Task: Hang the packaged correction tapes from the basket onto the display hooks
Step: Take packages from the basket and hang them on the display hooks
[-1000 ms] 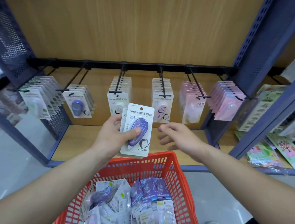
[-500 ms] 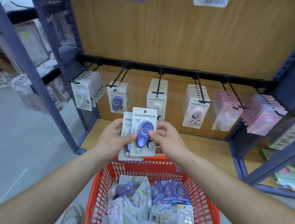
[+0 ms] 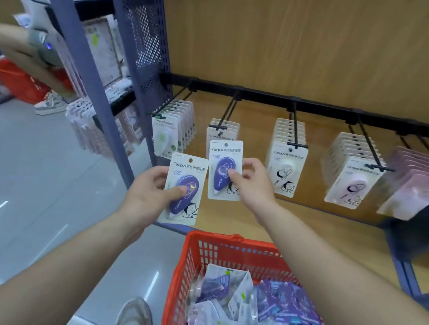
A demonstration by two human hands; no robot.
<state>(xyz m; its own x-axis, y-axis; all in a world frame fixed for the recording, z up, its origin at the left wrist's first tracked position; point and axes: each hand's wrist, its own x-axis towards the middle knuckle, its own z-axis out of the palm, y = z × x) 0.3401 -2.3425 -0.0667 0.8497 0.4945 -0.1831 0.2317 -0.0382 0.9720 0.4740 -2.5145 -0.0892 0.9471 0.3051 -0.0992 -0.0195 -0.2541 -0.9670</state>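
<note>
My left hand (image 3: 148,195) pinches one purple correction tape pack (image 3: 185,189) low, while my right hand (image 3: 252,185) pinches another pack (image 3: 224,169) just below the hook (image 3: 225,118).

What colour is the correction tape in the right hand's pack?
Dark purple correction tape on a white card; head view.

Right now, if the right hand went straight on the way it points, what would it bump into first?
Probably the packs hanging on the second hook from the left. The right hand holds a purple pack just below them, so that pack would touch first. Depth is unclear.
</note>
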